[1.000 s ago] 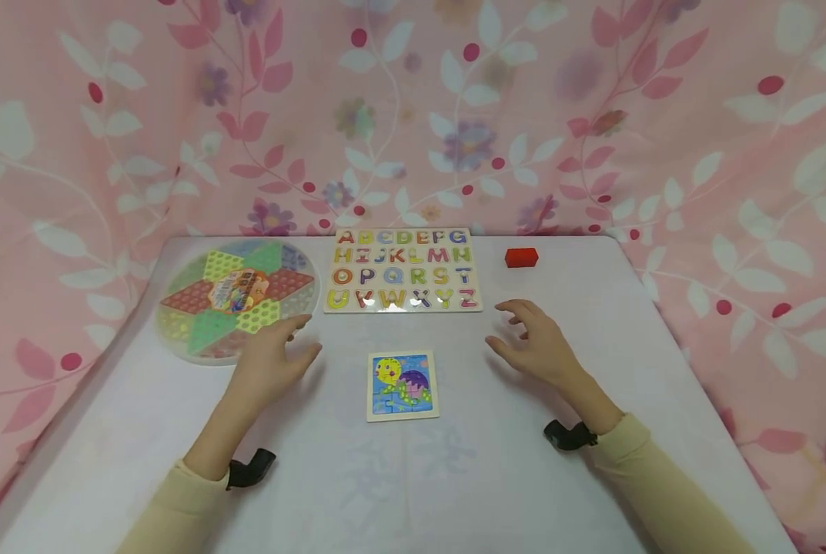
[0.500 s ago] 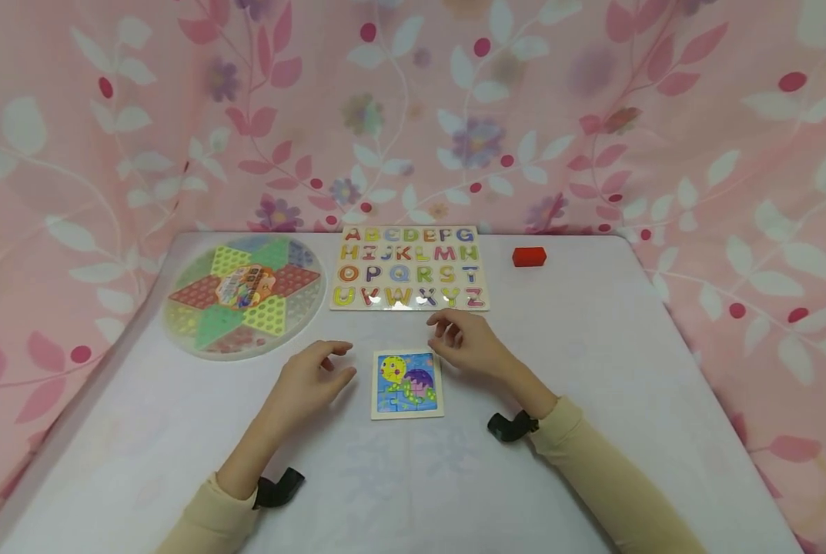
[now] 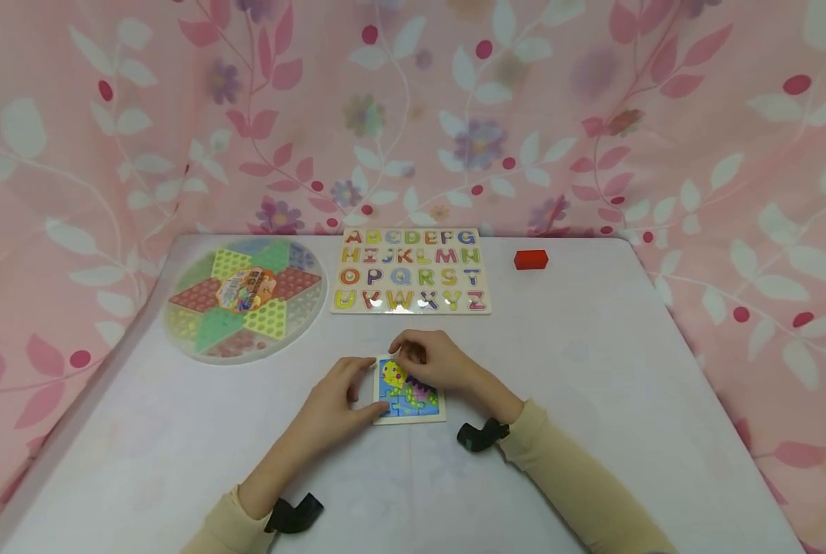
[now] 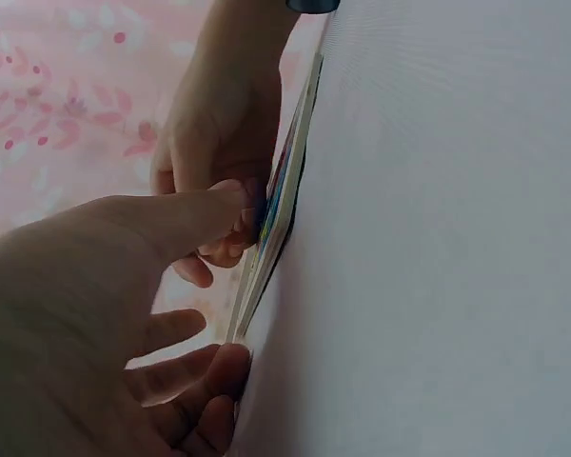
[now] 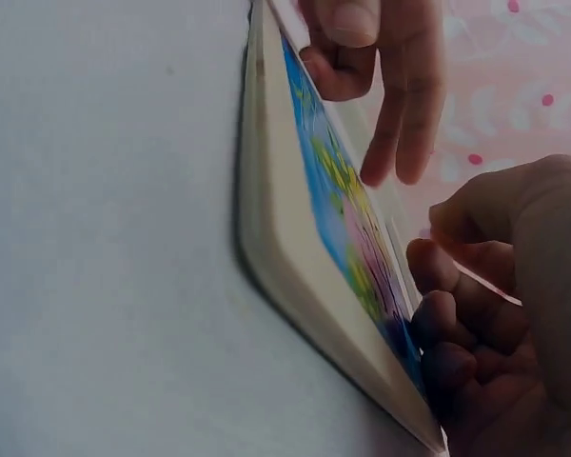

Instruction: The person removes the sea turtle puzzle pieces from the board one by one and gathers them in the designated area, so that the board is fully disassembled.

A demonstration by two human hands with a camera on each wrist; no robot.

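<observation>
A small square jigsaw puzzle (image 3: 409, 415) with a cartoon turtle picture and a pale frame lies flat on the table. My left hand (image 3: 332, 408) holds its left side, thumb at the near left part and fingertips at the far left corner. In the left wrist view, the puzzle's edge (image 4: 284, 214) shows between that thumb and the fingers. My right hand (image 3: 443, 362) bends over the far right part of the puzzle, covering some of the picture. Its thumb and index finger stand slightly apart in the right wrist view, with no piece visible between them; the other fingers (image 5: 443, 324) lie by the frame.
Behind the puzzle lies an alphabet board (image 3: 410, 271) with colourful letters. A round, star-patterned game board (image 3: 246, 300) in clear wrapping lies at the left. At the back right is a small red block (image 3: 530, 260). A floral pink curtain (image 3: 413, 115) hangs behind the white table (image 3: 593, 346).
Both hands have moved inward to the puzzle. The left has reached its left edge, and the right has come from the right to over its far part. The puzzle stays in place.
</observation>
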